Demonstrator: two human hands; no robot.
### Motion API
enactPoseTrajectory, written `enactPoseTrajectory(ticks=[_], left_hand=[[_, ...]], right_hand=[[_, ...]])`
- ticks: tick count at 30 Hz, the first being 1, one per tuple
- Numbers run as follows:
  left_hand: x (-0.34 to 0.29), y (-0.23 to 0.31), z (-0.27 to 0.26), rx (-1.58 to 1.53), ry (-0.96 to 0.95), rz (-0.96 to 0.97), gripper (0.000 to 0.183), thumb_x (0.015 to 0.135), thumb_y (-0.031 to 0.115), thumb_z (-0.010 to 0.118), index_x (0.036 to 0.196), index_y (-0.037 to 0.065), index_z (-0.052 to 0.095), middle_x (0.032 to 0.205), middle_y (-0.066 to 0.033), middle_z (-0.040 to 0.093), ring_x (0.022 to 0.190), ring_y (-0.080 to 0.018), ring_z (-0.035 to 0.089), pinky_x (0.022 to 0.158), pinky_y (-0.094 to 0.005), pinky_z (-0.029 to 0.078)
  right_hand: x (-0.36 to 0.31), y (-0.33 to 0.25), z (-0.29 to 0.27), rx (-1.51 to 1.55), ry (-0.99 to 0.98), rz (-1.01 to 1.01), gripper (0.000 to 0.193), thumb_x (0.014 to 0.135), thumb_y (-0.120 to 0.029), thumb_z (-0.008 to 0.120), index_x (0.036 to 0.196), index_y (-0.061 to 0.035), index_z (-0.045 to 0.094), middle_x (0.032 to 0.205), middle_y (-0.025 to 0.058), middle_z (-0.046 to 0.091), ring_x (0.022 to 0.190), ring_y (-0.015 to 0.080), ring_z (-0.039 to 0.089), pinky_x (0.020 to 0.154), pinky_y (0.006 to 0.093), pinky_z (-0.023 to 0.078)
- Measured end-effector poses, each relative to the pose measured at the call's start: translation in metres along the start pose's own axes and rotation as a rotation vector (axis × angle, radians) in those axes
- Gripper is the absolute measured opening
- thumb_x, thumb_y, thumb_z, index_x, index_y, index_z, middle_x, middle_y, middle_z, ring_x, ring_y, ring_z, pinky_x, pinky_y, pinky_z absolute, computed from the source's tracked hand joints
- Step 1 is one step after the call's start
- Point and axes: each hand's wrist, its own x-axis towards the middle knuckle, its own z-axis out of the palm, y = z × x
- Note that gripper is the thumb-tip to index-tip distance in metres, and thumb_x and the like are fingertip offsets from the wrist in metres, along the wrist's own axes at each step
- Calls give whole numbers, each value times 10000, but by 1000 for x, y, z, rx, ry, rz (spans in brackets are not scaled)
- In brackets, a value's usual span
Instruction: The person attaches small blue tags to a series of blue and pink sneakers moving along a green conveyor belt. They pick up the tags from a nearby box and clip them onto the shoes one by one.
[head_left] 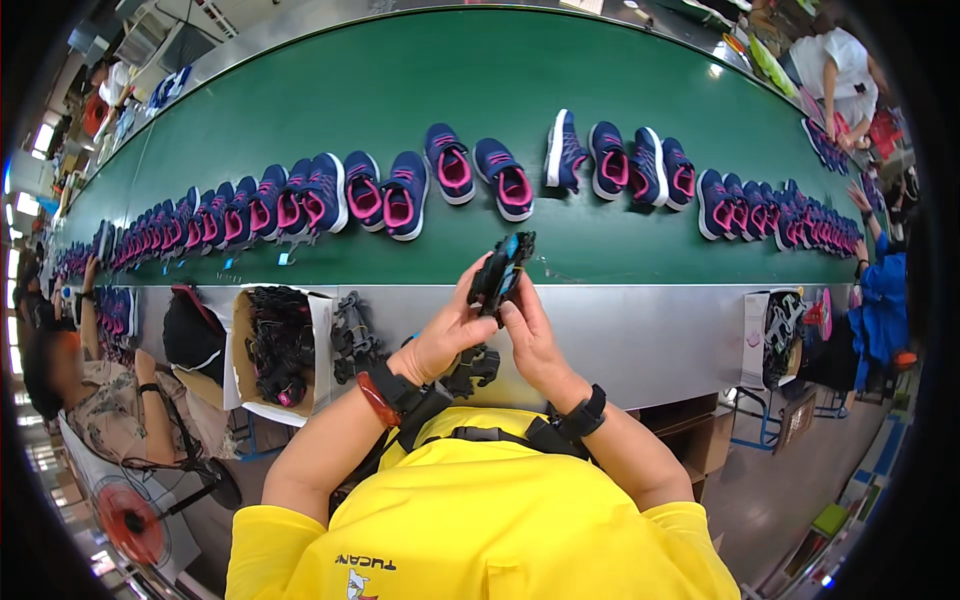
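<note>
My left hand (pixel 445 335) and my right hand (pixel 530 335) are raised together in front of my chest, both gripping a small black strap-like shoe part (pixel 502 268) with a bit of blue on it. A second black part (pixel 470 368) hangs just below my hands. Beyond them runs a green conveyor belt (pixel 400 90) with a long row of navy shoes with pink linings (pixel 400 192) lying across it.
A cardboard box of black parts (pixel 280 345) stands left of my hands on the grey ledge (pixel 650 330), with loose parts (pixel 355 335) beside it. Another box (pixel 780 330) sits at the right. Seated workers are at left (pixel 110 400) and right (pixel 880 300); a red fan (pixel 130 520) is low left.
</note>
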Motion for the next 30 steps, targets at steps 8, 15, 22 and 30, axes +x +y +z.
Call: enactPoseTrajectory(ticks=[8, 15, 22, 30], left_hand=[[16, -32, 20, 269, 72, -74, 637, 914, 93, 571, 1456, 73, 237, 1209, -38, 521, 1048, -130, 525, 898, -281, 444], [19, -24, 52, 27, 439, -132, 421, 932, 201, 607, 1310, 51, 499, 1142, -12, 585, 1049, -114, 540, 924, -296, 434], [14, -6, 66, -78, 273, -211, 269, 965, 260, 569, 1143, 60, 594, 1015, -9, 634, 884, -90, 581, 756, -259, 480], [7, -12, 82, 146, 339, -381, 356, 984, 373, 512, 1135, 64, 601, 950, -5, 606, 777, -83, 546, 696, -253, 474]], right_hand=[[-12, -20, -26, 468, 66, 367, 600, 984, -180, 440, 1514, -134, 162, 1137, -1, 511, 837, 58, 434, 727, 210, 379], [-17, -41, -29, -162, -82, -69, 585, 1022, -397, 368, 1455, -25, 244, 1313, 161, 472, 1243, 262, 419, 1030, 345, 328], [-20, -33, -41, -541, 293, -428, 292, 803, 10, 574, 1091, -12, 533, 1110, 153, 534, 1071, 336, 481, 918, 407, 389], [-24, -29, -65, -558, 53, -338, 189, 785, -30, 622, 956, -37, 542, 1106, 142, 502, 1057, 316, 473, 919, 382, 390]])
